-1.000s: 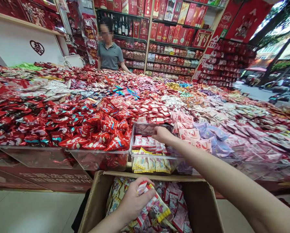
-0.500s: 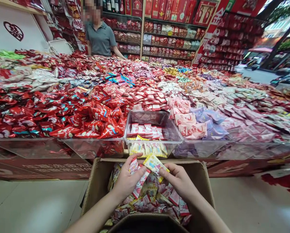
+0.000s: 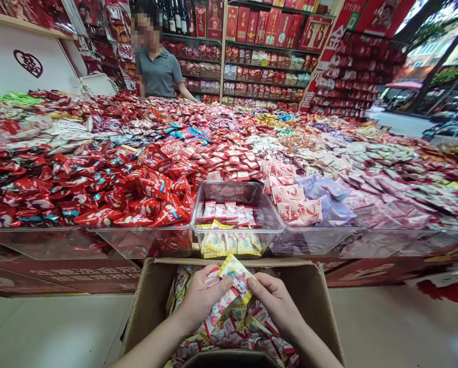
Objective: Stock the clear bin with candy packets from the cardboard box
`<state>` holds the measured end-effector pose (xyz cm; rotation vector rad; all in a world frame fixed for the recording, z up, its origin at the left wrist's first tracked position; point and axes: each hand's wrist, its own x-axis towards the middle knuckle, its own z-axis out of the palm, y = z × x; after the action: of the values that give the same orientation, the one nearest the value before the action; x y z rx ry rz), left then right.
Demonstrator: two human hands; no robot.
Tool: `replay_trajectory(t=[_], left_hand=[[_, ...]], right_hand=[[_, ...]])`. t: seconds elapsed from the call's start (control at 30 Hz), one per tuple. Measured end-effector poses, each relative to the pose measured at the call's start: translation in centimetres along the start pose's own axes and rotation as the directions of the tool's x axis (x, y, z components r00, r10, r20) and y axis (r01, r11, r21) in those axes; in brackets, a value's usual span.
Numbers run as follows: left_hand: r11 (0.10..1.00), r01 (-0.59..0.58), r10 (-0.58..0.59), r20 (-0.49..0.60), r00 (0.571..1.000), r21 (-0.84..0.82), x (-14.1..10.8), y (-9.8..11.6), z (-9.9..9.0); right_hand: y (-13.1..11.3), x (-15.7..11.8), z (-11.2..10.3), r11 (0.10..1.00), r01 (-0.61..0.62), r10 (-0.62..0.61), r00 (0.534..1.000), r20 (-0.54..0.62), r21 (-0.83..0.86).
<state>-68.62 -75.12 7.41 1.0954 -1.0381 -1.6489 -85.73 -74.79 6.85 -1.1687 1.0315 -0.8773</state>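
While between both hands (image 3: pixel 236 292), packet (image 3: pixel 235 278).

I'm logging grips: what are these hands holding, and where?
The left hand holds pink and red wrapped packets, thumb across them. The right hand pinches a yellow and white wrapped packet by its right edge; the left thumb touches its left edge.

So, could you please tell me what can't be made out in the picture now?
Head view:
cardboard box's bottom: hidden by piled packets
how many red-edged packets the left hand holds: overlapped by the yellow-edged packet
left forearm: cut off by lower edge
vehicles outside: blurred
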Motion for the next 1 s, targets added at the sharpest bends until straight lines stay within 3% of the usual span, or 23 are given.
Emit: replay_trajectory(t=[0.2, 0.4, 0.6, 0.73, 0.87, 1.0], left_hand=[[0.997, -0.048, 0.050, -0.036, 0.998, 0.068, -0.1, 0.1, 0.0], [0.999, -0.053, 0.053, -0.036, 0.998, 0.000, -0.2, 0.1, 0.1], [0.998, -0.057, 0.055, -0.060, 0.997, -0.036, -0.2, 0.2, 0.0], [0.998, -0.061, 0.061, -0.109, 0.992, -0.004, -0.1, 0.5, -0.3], [0.995, -0.077, 0.079, -0.031, 0.996, 0.070, -0.2, 0.6, -0.5], [0.978, -0.040, 0.019, 0.102, 0.995, 0.203, -0.5, 0.9, -0.3]], right_hand=[[-0.1, -0.2, 0.4, 0.997, -0.003, 0.009, 0.997, -0.077, 0.075], [-1.1, -0.6, 0.6, 1.000, -0.003, 0.005, 0.993, -0.120, 0.021], [-2.4, -0.4, 0.4, 0.992, -0.017, 0.012, 0.999, -0.040, -0.126], [-2.6, 0.1, 0.5, 0.990, -0.068, 0.076, 0.995, 0.063, -0.127], [-2.0, 0.2, 0.6, 0.990, -0.114, 0.119, 0.991, 0.059, -0.081], [-1.7, 0.1, 0.6, 0.990, -0.051, 0.055, 0.998, 0.022, -0.133]])
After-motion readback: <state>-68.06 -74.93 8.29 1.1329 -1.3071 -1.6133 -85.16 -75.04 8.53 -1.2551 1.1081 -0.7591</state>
